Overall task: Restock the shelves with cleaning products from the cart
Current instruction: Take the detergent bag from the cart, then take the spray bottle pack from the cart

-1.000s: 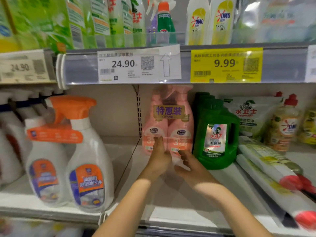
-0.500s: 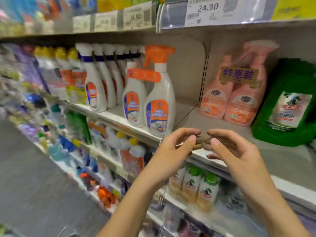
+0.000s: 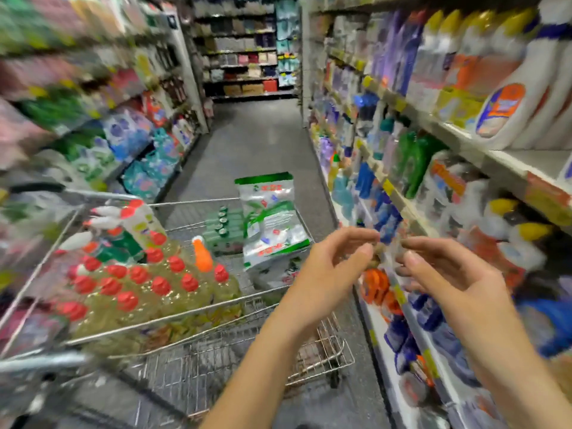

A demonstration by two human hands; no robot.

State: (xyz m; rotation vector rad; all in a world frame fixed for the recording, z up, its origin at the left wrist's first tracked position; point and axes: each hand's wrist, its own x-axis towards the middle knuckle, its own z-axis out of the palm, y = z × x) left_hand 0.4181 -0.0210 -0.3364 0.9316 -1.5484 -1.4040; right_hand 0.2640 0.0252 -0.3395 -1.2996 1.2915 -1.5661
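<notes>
A wire cart (image 3: 216,308) stands in the aisle at lower left. It carries several yellow bottles with red caps (image 3: 139,292), an orange-capped bottle (image 3: 201,254), a pack of green-capped bottles (image 3: 221,230), white spray bottles (image 3: 136,221) and an upright green-and-white bag (image 3: 272,224). My left hand (image 3: 334,267) and my right hand (image 3: 448,274) hover side by side to the right of the cart, fingers loosely curled, fingertips a little apart, holding nothing. The stocked shelves (image 3: 464,144) run along the right.
White bottles with orange labels (image 3: 507,109) stand on the upper right shelf, green jugs (image 3: 411,162) below them. More shelving lines the left side (image 3: 130,140). The grey aisle floor (image 3: 247,144) stretches ahead to an end shelf. Much of the picture is motion-blurred.
The view swung left from the shelf with the pink spray bottles to the aisle and cart. Both hands left the pink bottles on the shelf and drew back, empty.
</notes>
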